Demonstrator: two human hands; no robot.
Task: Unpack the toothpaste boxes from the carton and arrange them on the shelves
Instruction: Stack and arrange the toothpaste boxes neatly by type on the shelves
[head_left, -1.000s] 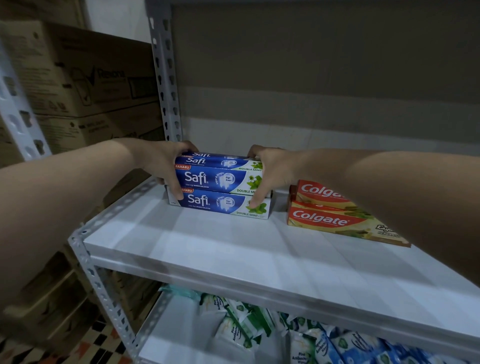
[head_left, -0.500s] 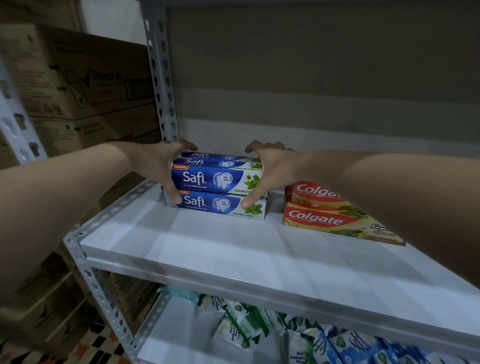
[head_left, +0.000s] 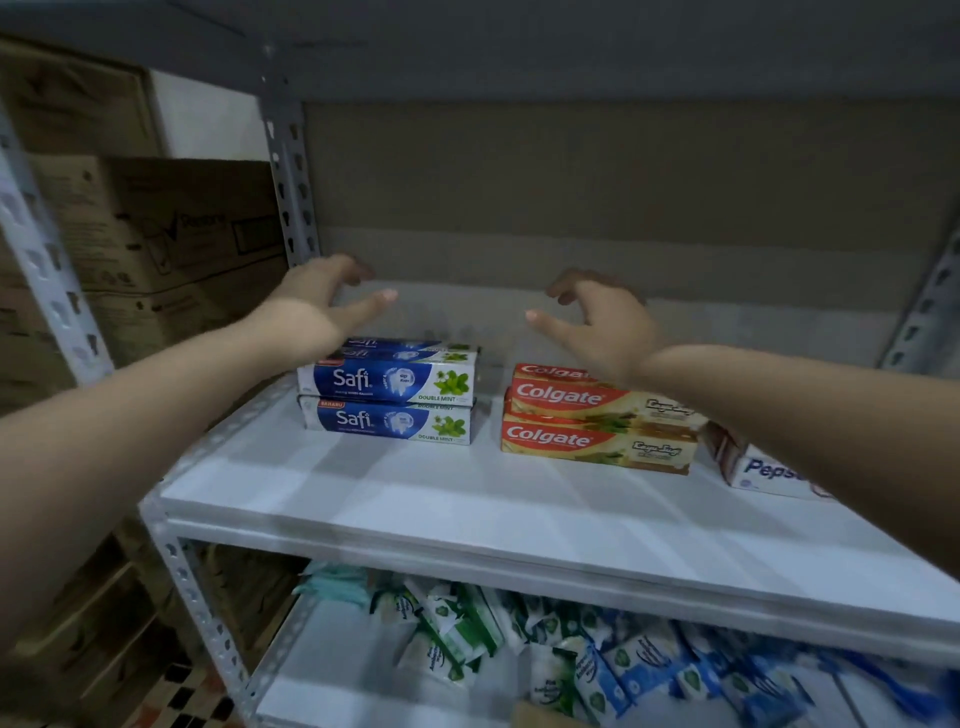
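A stack of blue Safi toothpaste boxes (head_left: 387, 397) sits at the back left of the white shelf (head_left: 467, 499). My left hand (head_left: 324, 301) hovers above its left end, fingers loosely spread, holding nothing. My right hand (head_left: 597, 322) hangs in the air above the gap between the Safi stack and the red Colgate boxes (head_left: 597, 421), fingers loosely curled and empty. Neither hand touches a box. A white Pepsodent box (head_left: 763, 467) lies right of the Colgate stack, partly hidden by my right forearm. The carton is out of view.
Grey perforated uprights (head_left: 291, 171) frame the rack. Brown cardboard cartons (head_left: 166, 234) stand on the neighbouring rack to the left. The lower shelf holds several green and blue sachet packs (head_left: 571, 654). Bare white shelf board lies in front of the boxes.
Both hands have let go of the Safi stack and lifted up and apart. The stack stays on the shelf. The camera has drawn back, bringing the Pepsodent box into view.
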